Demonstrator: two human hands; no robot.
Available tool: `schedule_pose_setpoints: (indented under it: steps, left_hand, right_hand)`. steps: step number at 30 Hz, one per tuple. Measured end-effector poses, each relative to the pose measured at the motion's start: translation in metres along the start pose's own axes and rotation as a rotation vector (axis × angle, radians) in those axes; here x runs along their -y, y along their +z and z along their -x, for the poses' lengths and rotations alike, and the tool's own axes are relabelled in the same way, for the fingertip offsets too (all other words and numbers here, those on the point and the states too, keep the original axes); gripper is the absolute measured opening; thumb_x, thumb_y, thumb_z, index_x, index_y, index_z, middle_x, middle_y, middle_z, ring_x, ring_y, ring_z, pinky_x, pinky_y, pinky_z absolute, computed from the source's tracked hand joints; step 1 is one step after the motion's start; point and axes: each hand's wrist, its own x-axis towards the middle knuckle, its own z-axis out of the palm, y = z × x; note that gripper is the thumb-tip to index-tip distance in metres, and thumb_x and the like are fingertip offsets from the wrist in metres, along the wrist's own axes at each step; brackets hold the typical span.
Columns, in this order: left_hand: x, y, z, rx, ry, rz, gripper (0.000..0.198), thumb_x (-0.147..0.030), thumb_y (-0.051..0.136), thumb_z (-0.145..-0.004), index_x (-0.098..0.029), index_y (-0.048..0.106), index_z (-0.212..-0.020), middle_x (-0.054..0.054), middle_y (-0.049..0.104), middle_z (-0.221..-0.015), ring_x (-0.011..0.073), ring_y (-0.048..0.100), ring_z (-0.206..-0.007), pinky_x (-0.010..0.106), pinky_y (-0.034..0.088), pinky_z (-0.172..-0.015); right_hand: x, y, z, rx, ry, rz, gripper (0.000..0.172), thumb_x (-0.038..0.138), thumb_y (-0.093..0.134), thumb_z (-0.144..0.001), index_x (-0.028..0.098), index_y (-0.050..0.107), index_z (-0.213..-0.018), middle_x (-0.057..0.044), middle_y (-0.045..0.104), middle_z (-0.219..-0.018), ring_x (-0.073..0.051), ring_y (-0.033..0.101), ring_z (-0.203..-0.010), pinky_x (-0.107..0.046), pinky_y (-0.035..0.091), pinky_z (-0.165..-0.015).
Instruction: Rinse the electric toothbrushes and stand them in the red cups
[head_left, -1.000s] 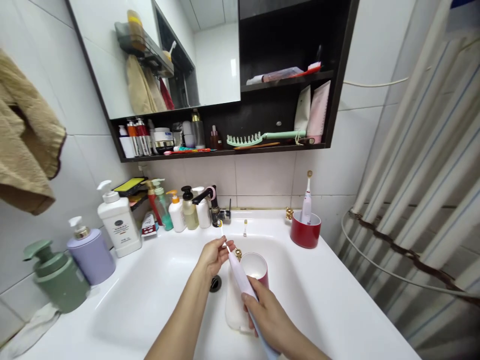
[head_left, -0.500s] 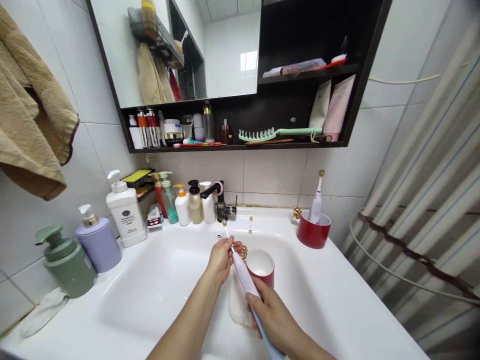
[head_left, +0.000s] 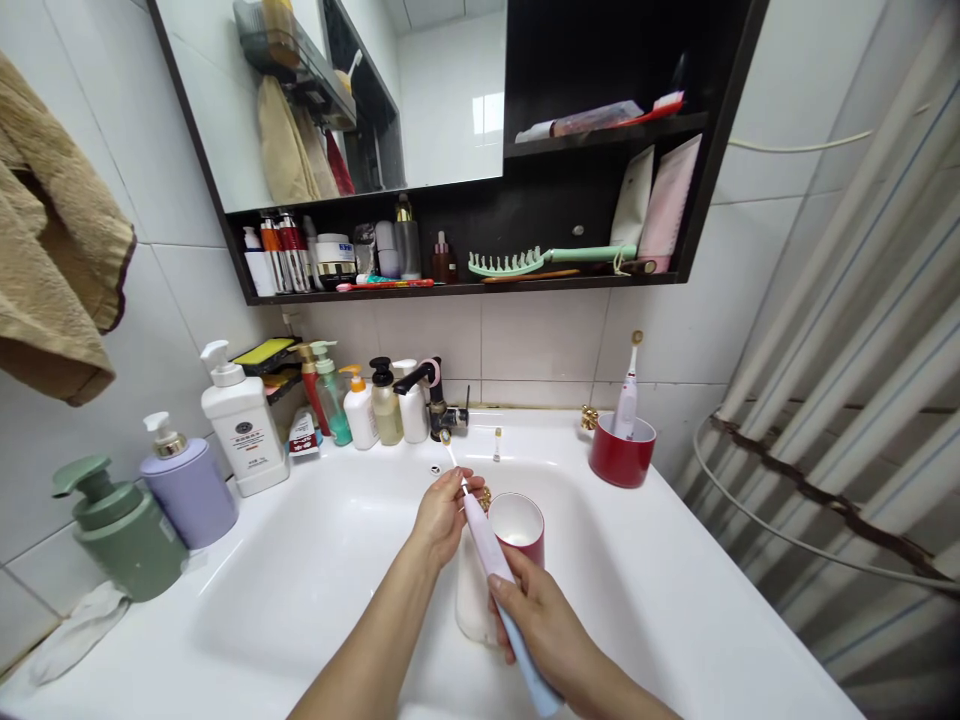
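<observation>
Brush joint: from my end I could not tell whether the brush head (head_left: 448,445) sat fully on the electric toothbrush (head_left: 487,543); fingers covered part of the neck.
Left hand (head_left: 441,515): thumb and forefinger pinched the brush neck, the other fingers loosely curled.
Right hand (head_left: 541,612): wrapped around the toothbrush handle, thumb along it, palm side hidden from me.
Toothbrush: it slanted above the basin between both hands, head toward the black faucet (head_left: 435,393), pale blue butt nearest me.
White case (head_left: 472,605): lay in the basin, largely covered by the handle and right hand.
Gold ornament (head_left: 486,498): I saw only part of it, behind the left fingertips.
Ledge piece (head_left: 496,444): small and gold-tipped, too tiny for me to identify.
Edges: the brown towel (head_left: 56,230) ran off at the left, the striped curtain (head_left: 847,400) at the right.
Basin (head_left: 292,570): glossy white, set in a white counter against pale tiled wall.
Cabinet (head_left: 525,225): dark, mirrored at left, its top cut off.
Red cups: I counted two, one in the basin (head_left: 534,548), one on the counter (head_left: 622,458).
Electric toothbrushes: two, the other (head_left: 628,400) upright in the counter cup.
Bottles: eight left of the faucet, some overlapping.
</observation>
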Motion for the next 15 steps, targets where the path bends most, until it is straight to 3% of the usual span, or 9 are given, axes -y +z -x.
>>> schedule_pose_setpoints:
  steps: [10,15]
  left_hand:
    - [0.0066,-0.0009,-0.0029,0.033,0.033,-0.008,0.010,-0.024,0.048,-0.063,-0.014,0.046,-0.064,0.001,0.055,-0.055,0.0105,0.052,-0.054,0.024,0.038,-0.058]
    - [0.0035,-0.0011,-0.0014,0.034,0.034,-0.025,0.012,-0.026,0.049,-0.062,-0.014,0.048,-0.066,0.002,0.056,-0.058,0.0114,0.052,-0.057,0.024,0.037,-0.056]
  right_hand:
    - [0.0071,-0.0003,0.0035,0.074,0.007,-0.109,0.036,0.035,0.041,-0.068,0.017,0.039,-0.099,0.004,0.042,-0.057,-0.006,0.042,-0.042,-0.019,0.035,-0.039]
    - [0.0052,-0.0005,0.0015,0.037,-0.020,-0.070,0.036,0.031,0.041,-0.068,0.018,0.037,-0.101,0.004,0.042,-0.058,-0.006,0.044,-0.043,-0.020,0.037,-0.042]
